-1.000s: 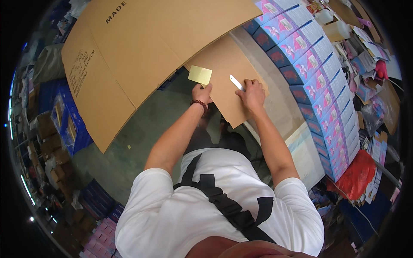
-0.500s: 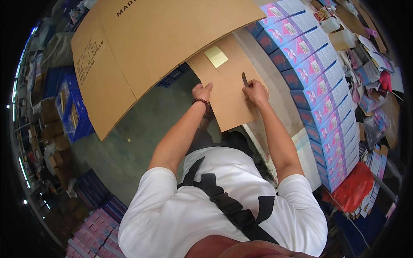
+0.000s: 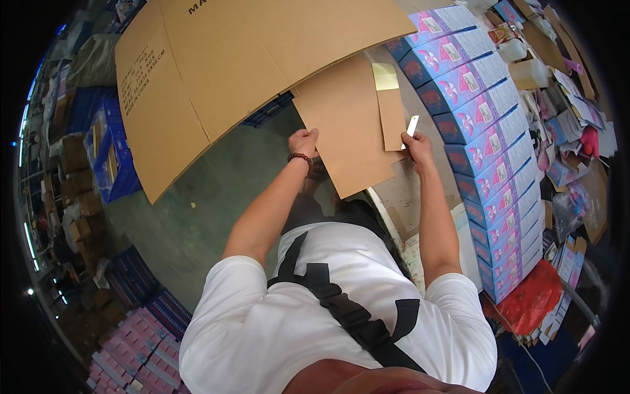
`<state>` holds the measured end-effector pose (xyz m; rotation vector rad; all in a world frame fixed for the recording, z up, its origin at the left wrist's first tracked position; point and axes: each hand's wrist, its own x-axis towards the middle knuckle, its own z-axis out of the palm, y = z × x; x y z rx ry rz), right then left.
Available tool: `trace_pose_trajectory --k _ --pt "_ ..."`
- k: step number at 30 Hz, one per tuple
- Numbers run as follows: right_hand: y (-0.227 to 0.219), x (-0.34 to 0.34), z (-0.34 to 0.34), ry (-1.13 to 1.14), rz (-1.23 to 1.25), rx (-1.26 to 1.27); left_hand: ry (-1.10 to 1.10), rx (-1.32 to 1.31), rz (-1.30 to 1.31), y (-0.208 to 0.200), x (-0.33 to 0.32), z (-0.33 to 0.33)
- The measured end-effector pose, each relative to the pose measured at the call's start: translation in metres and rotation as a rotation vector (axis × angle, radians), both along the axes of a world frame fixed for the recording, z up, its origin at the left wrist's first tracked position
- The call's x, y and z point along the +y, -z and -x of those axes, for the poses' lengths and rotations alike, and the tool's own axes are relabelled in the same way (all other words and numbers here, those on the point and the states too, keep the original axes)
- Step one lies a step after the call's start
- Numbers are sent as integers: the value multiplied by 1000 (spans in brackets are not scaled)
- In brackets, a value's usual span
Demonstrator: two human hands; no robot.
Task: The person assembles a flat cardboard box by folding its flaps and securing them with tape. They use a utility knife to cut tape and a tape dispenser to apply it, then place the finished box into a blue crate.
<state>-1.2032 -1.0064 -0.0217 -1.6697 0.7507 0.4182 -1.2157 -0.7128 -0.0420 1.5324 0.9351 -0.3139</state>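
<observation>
A brown cardboard sheet (image 3: 344, 125) lies on the pale work surface, and my left hand (image 3: 304, 142) is closed on its left edge, thumb on top. In my closed right hand (image 3: 418, 146) is a narrow flat blade (image 3: 411, 125), its bright end sticking up past the fingers. Just left of that hand, a narrow cardboard strip (image 3: 392, 121) lies along the sheet's right side, its lower end at my fingertips. I cannot tell whether they also grip it. A shiny yellowish rectangle (image 3: 386, 76) is at the strip's top end.
A large printed cardboard panel (image 3: 216, 65) spans the far left, overhanging the floor. Rows of blue and pink boxes (image 3: 479, 125) line the right side of the work surface (image 3: 400, 207). A blue crate (image 3: 115, 154) stands left. Red plastic (image 3: 528, 299) lies at lower right.
My right hand has moved right and slightly down, with the blade turned and now shining. A narrow strip now shows apart at the sheet's right side. My left hand keeps its hold.
</observation>
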Motion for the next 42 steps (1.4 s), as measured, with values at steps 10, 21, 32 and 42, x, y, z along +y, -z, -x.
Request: trace_pose_trajectory --k 10,21,32,42 --pt "1 -4 10 -329 368 -86 -56 -58 -46 3 26 -25" --pt "1 -3 5 -514 672 -29 590 16 -637 -23 44 -90" --pt "-33 9 6 -500 832 -145 830 -272 218 -152 93 2" --pt "-124 -3 -4 220 -535 -384 320 -491 482 -199 152 -14"
